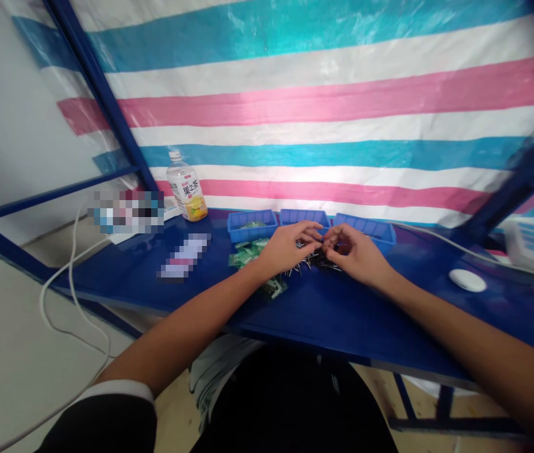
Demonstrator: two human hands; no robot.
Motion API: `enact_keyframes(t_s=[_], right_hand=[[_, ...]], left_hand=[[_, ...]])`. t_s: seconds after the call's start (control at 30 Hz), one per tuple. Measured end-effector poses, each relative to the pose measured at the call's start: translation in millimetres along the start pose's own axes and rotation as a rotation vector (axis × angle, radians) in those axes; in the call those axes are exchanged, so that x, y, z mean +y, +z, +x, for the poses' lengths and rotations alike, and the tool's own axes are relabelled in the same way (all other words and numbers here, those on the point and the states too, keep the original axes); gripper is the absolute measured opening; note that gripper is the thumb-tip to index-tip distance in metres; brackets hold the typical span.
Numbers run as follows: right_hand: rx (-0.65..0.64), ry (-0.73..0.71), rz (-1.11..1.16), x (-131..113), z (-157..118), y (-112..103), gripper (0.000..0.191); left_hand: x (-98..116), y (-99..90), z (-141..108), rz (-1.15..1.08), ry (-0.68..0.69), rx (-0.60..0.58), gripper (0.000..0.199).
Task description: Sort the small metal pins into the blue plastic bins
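my left hand [288, 247] and my right hand [355, 253] are positioned side by side above a pile of thin dark parts [300, 267], near the middle of the blue table [342, 318]. the pile lies on the tabletop, directly below my fingers and partly covered by them; pale, thin ends project from its front edge.

grip state, left: fingers bent, thumb and fingertips brought close together. grip state, right: fingers curled in, thumb near the index finger. the fingertips of my 2 hands meet or nearly meet over the pile. a small dark spot shows between them, but i cannot tell whether either hand grasps a part.

green pieces [246, 253] are spread to the left of the pile, some reaching below my left wrist. 3 blue trays stand in a row behind my hands: the left tray [253, 236] contains some greenish material, the middle tray [305, 216] is partly hidden by my left hand, and the right tray [383, 238] is partly hidden by my right hand.

an upright bottle [187, 189] with a white cap stands to the left of the trays. a white rounded object [467, 280] rests on the table, beyond my right forearm. a striped sheet [323, 113] hangs behind the table.
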State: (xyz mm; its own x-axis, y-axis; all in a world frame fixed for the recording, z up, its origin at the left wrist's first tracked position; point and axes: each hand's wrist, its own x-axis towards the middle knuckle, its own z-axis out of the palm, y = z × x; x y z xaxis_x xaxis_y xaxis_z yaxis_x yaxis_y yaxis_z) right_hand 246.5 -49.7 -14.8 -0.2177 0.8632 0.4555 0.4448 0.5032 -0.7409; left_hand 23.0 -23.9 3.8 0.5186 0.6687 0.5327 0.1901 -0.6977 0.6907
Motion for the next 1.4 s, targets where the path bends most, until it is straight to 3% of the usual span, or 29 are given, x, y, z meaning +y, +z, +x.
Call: enact_keyframes(t_s=[0.1, 0.3, 0.6, 0.77, 0.97, 1.17, 1.4], right_hand=[[0.007, -0.046, -0.018, -2, 0, -1, 0.033], [0.082, -0.08, -0.163, -6, 1, -4, 0.018], [0.037, -0.15, -0.125, -9, 1, -3, 0.015], [0.021, -0.13, -0.112, -10, 0, -4, 0.019], [0.019, 0.025, -0.035, -10, -1, -2, 0.028], [0.069, 0.026, 0.042, -12, -2, 0, 0.037], [0.036, 0.017, -0.093, -10, -2, -4, 0.034]], left_hand=[[4, -1.7, 0, 0.046, -0.001, 0.009, 0.035], [6, -4.2, -2, 0.139, -0.042, -0.06, 0.032], [5, -3.7, -1, 0.106, -0.031, -0.028, 0.031], [5, -4.8, -1, 0.059, -0.097, 0.028, 0.026], [4, -2.8, 0, 0.036, -0.107, 0.083, 0.019], [-2, -2.4, -1, 0.001, -0.096, 0.087, 0.013], [4, -4.0, 0, 0.016, -0.057, 0.077, 0.013]])
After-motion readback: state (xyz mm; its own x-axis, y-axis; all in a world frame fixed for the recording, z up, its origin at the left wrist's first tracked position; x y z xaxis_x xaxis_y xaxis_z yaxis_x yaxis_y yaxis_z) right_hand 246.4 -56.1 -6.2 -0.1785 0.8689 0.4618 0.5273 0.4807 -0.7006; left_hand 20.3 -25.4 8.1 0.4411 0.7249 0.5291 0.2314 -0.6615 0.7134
